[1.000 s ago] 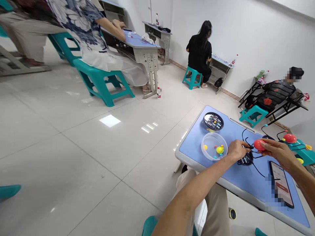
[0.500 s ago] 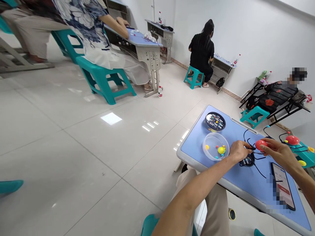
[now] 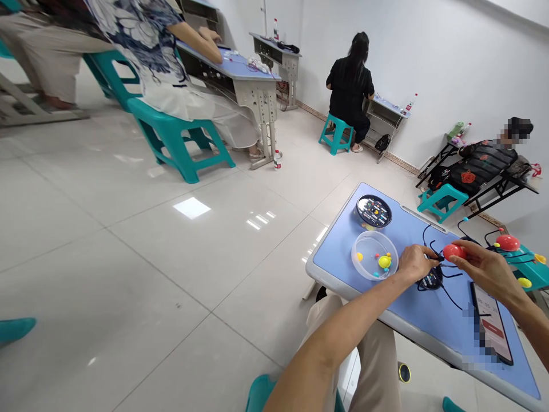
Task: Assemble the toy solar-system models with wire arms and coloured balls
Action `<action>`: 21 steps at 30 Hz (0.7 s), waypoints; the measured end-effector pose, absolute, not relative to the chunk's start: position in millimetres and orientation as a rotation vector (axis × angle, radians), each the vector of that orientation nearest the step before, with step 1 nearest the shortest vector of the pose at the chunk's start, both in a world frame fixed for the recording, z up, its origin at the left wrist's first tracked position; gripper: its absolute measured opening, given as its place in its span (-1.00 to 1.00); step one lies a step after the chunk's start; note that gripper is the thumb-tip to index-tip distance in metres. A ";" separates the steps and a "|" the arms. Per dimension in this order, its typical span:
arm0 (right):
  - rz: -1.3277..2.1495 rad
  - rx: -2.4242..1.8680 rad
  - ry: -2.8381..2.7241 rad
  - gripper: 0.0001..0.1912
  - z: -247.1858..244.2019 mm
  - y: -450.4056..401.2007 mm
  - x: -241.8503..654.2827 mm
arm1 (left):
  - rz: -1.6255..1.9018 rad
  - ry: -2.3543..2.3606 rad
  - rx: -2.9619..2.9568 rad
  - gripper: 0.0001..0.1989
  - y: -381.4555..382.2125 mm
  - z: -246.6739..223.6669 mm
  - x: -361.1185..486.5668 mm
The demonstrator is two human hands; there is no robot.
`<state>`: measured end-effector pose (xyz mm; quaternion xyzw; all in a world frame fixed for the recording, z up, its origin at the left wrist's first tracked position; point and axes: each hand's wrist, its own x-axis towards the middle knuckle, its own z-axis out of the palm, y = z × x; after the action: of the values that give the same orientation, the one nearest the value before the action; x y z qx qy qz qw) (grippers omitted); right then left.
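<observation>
A red ball [image 3: 453, 252] is in the fingers of my right hand [image 3: 486, 264], above the desk. Close to it, my left hand [image 3: 416, 263] pinches the middle of a black frame with thin curved arms [image 3: 453, 297] spreading outward. Whether ball and frame touch is hard to make out. Under the frame is a dark round base [image 3: 431, 278], partly covered by the left hand. Beside that hand stands a clear plastic tub [image 3: 354, 264] with a yellow ball [image 3: 384, 262] and several small coloured beads inside.
A dark-topped round container [image 3: 374, 210] sits at the desk's far end, a phone [image 3: 493, 326] at the right. Beyond the desk, a teal stool [image 3: 525, 266] bears a similar model with a red ball [image 3: 508, 243]. Other people sit at desks nearby.
The view has shifted slightly. Both hands keep nearly the same pose, with the red ball and the black frame still held close together.
</observation>
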<state>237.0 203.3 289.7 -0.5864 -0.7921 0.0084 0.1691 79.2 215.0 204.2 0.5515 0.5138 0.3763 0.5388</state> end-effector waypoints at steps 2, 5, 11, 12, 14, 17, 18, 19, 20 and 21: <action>-0.019 -1.626 -2.313 -0.52 288.9 201.8 234.8 | 0.896 1.227 1.319 -0.76 214.9 204.8 79.2; -0.084 -1.528 -2.400 -0.53 288.2 199.9 231.6 | 0.894 1.233 1.331 -0.77 214.7 205.6 79.1; -0.200 -1.497 -2.492 -0.59 285.0 202.4 234.9 | 0.894 1.242 1.348 -0.76 212.8 207.9 78.0; -0.217 -1.500 -2.497 -0.60 284.2 202.6 235.4 | 0.894 1.243 1.349 -0.76 212.4 208.2 77.9; -0.245 -1.502 -2.495 -0.62 282.6 202.1 235.1 | 0.897 1.246 1.353 -0.76 211.6 208.5 77.8; -0.254 -1.502 -2.493 -0.65 280.5 199.2 231.9 | 0.903 1.247 1.366 -0.77 210.9 208.5 77.5; -0.256 -1.506 -2.495 -0.65 280.1 197.9 230.4 | 0.905 1.248 1.371 -0.77 210.8 208.4 77.5; -0.260 -1.512 -2.501 -0.65 279.8 196.6 228.8 | 0.906 1.251 1.376 -0.77 210.7 208.2 77.5; -0.263 -1.518 -2.506 -0.65 279.6 195.5 227.3 | 0.908 1.255 1.380 -0.77 210.7 208.0 77.6; -0.263 -1.524 -2.510 -0.67 279.5 194.5 225.9 | 0.910 1.261 1.383 -0.77 210.7 207.7 77.7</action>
<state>225.9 194.5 279.5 -0.5144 -0.8475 -0.0888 0.0965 77.7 210.7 207.7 0.5734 0.5228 0.3771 0.5057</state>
